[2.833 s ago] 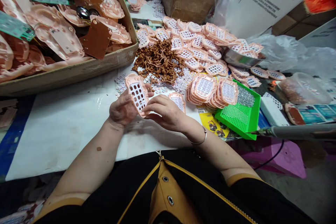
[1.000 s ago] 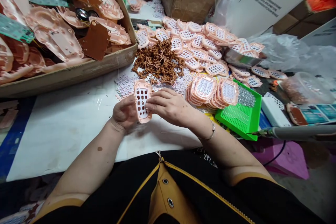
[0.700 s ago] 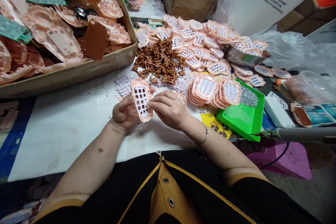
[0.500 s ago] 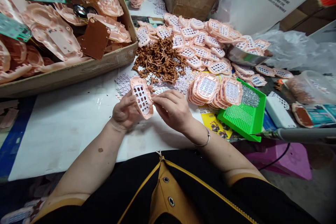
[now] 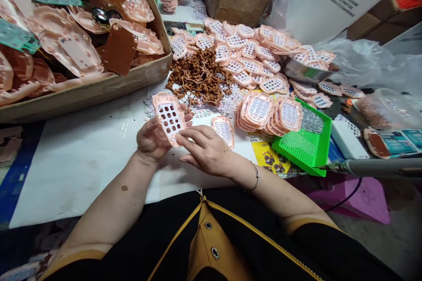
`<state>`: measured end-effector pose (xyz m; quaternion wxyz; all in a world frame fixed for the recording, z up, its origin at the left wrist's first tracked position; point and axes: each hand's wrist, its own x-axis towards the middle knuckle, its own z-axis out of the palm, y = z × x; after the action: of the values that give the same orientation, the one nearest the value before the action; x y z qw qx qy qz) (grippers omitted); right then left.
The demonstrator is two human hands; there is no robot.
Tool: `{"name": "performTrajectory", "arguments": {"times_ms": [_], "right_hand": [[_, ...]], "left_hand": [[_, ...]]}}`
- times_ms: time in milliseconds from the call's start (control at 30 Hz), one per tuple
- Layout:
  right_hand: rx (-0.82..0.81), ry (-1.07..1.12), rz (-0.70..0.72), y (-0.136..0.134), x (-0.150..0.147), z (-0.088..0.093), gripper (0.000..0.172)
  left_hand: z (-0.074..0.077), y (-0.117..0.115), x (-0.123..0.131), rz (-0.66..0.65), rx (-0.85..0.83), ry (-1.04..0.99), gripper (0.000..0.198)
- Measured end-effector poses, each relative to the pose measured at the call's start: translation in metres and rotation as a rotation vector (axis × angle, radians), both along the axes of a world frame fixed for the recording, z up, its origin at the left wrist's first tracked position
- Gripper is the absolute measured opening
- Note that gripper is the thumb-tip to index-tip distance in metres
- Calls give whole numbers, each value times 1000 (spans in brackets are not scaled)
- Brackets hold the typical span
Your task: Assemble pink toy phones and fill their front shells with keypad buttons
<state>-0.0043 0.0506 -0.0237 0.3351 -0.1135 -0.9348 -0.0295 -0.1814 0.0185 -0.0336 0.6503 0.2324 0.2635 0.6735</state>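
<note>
At far left, a cardboard box (image 5: 99, 90) of pink parts borders the white table sheet (image 5: 82, 158). A bare stretch of the sheet lies to the left of the hands and in front of them. The left hand (image 5: 150, 139) grasps a pink keypad shell (image 5: 169, 117) from behind, with its fingers curled around the edges. The shell is held off the sheet, its holed face toward the camera, its long axis slanting from far-left to near-right. The right hand (image 5: 207, 153) meets the shell's near end from the right, fingertips (image 5: 184, 135) drawn together on that edge. Whether they pinch anything cannot be told. To the right lie a filled shell (image 5: 224, 129), stacked shells (image 5: 260, 112) and a green tray (image 5: 303, 147).
</note>
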Motion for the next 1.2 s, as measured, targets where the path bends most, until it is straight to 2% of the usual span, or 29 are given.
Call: {"name": "performTrajectory", "arguments": {"times_ms": [100,200,267,333,400,467,567,633,733,833,933,1100,1200], "right_hand": [[57,-20,-4,-1,2,-6,47],[39,-47,-2,-4,4,-7,48],[34,-76,22,-1,7,-1,49],[28,-79,28,14,13,12,49],[-6,-69,-26,47,23,31,45],[-98,-98,-159,96,37,52,39],[-248,-345,-511,176,56,73,34],[-343,-649,-797,219,64,75,35],[-421,-1011,-987,254,68,60,44],[-453,-1113,-1032,264,71,40,55],[-498,-1033,-1020,266,76,31,55],[-581,-624,-977,265,83,41,51],[-510,-560,-936,260,79,54,49]], "left_hand": [[2,0,0,-4,4,-21,65],[4,0,0,-15,-3,-47,67],[5,0,0,3,5,-63,66],[5,0,1,33,16,-74,65],[5,0,2,48,9,-75,68],[4,1,2,51,-9,-75,72],[2,1,2,49,-30,-73,74],[1,2,1,46,-49,-60,76],[0,3,-1,52,-62,-44,76],[-1,4,-3,54,-33,-58,74],[0,4,-3,47,-29,-78,74],[4,3,-2,95,-32,-84,73],[4,3,-2,137,-8,-79,72]]}}
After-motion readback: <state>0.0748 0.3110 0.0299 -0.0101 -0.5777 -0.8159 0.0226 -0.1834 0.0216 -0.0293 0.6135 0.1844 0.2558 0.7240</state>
